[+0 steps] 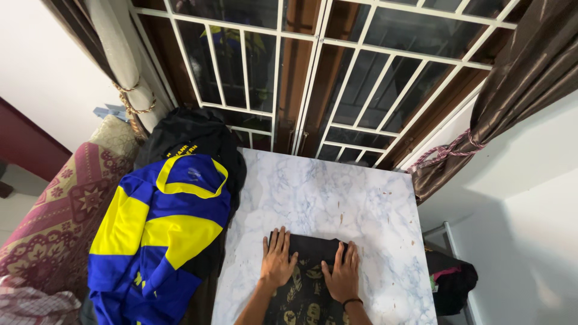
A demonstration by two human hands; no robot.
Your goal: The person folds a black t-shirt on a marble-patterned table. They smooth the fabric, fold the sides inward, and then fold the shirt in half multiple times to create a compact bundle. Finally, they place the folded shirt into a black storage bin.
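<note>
Pressing black garment [310, 250] flat, left hand [277, 260], right hand [343, 277]

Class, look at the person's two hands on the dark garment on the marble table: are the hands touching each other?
Apart. The head view shows the left hand and right hand both flat on the dark folded garment, with a strip of cloth plainly between them.

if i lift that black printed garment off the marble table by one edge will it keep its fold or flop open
Probably flop open: the black printed garment looks like thin soft cloth, held flat only by the left hand and right hand. It likely weighs little for its size. On the smooth marble-patterned table it may slide easily when pushed.
</note>
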